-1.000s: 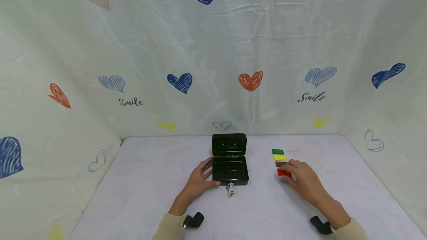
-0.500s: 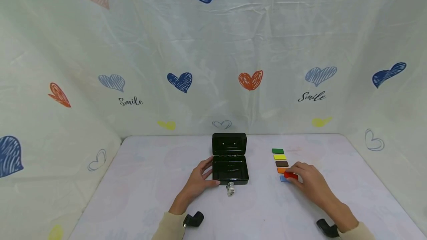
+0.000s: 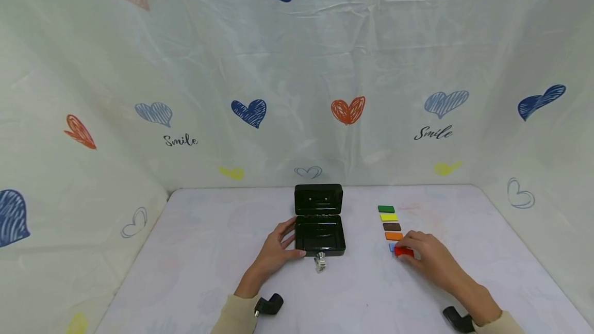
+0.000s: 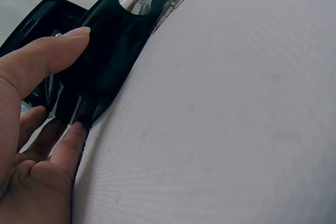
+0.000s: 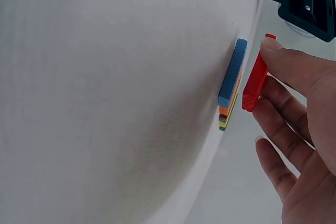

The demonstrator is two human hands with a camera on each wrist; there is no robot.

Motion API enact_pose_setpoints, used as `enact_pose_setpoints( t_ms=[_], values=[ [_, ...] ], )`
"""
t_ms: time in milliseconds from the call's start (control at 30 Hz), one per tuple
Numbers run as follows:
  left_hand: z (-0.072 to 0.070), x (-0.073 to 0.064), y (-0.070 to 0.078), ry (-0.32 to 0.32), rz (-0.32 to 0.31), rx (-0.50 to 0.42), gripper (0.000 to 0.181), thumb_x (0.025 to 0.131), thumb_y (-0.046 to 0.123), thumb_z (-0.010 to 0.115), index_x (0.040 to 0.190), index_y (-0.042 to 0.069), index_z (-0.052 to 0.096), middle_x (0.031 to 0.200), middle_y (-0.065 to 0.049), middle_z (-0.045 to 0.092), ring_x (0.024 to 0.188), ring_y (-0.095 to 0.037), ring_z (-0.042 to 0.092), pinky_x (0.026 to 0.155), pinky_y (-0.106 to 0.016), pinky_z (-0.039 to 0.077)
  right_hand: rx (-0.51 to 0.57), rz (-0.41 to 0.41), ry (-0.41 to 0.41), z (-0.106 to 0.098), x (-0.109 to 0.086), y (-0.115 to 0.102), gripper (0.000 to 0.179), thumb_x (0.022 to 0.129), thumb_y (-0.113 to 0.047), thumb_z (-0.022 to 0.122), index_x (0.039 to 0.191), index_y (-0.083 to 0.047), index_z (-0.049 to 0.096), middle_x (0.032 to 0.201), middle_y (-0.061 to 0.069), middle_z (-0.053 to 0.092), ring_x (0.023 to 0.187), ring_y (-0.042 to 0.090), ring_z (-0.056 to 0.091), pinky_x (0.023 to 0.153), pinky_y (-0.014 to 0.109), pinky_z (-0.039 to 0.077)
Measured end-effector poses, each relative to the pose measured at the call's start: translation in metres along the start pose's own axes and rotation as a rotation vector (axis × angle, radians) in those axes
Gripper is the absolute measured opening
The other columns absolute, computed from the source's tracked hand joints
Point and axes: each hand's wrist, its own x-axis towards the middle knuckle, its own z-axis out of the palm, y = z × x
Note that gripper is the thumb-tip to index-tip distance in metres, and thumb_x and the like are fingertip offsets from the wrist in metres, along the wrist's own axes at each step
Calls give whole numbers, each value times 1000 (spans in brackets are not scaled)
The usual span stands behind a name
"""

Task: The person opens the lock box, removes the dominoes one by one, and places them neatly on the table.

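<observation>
A black metal cash box (image 3: 320, 234) stands on the table with its lid (image 3: 318, 199) raised. My left hand (image 3: 275, 251) holds its left side, thumb on the front face near the corner and fingers along the side. A silver lock (image 4: 135, 0) with keys (image 3: 320, 263) hanging from it is on the front. My right hand (image 3: 429, 256) pinches a red rectangular block (image 5: 256, 80) between thumb and fingers, lifted off the table. Below and beside it lies a blue block (image 5: 232, 72), partly hidden in the head view. Inside the box I see no objects.
Beyond the blue block, a column of flat blocks runs away from me: orange (image 3: 394, 236), brown (image 3: 392, 227), yellow (image 3: 389, 217) and green (image 3: 386, 209). A white curtain printed with hearts stands behind the table (image 3: 223, 231).
The red block, pinched in my right hand, has moved right and toward me, from over the orange block to over the blue one. My left hand and the box stay put.
</observation>
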Motion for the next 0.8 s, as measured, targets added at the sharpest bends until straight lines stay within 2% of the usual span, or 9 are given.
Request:
enact_pose_setpoints(
  t_ms=[300, 533, 800],
  values=[
    [0, -1, 0, -3, 6, 14, 96, 83, -6, 86, 163, 0, 33, 165, -22, 37, 156, -42, 32, 120, -32, 41, 36, -19, -87, 1, 0, 3, 26, 77, -12, 94, 98, -18, 81, 92, -18, 66, 83, 4, 59, 79, 36, 63],
    [0, 0, -1, 2, 14, 14, 96, 82, -7, 86, 163, 0, 34, 165, -22, 37, 156, -43, 32, 120, -31, 41, 46, -51, -113, 1, -1, 2, 25, 77, -13, 94, 97, -19, 81, 96, -14, 71, 87, 8, 64, 82, 41, 64],
    [0, 0, 0, 1, 7, 9, 96, 83, -7, 85, 163, 1, 33, 165, -21, 37, 156, -42, 32, 120, -30, 41, 43, -18, -187, 1, 0, 0, 23, 78, -15, 94, 98, -20, 82, 97, -14, 71, 90, 12, 67, 86, 44, 64]
  ],
)
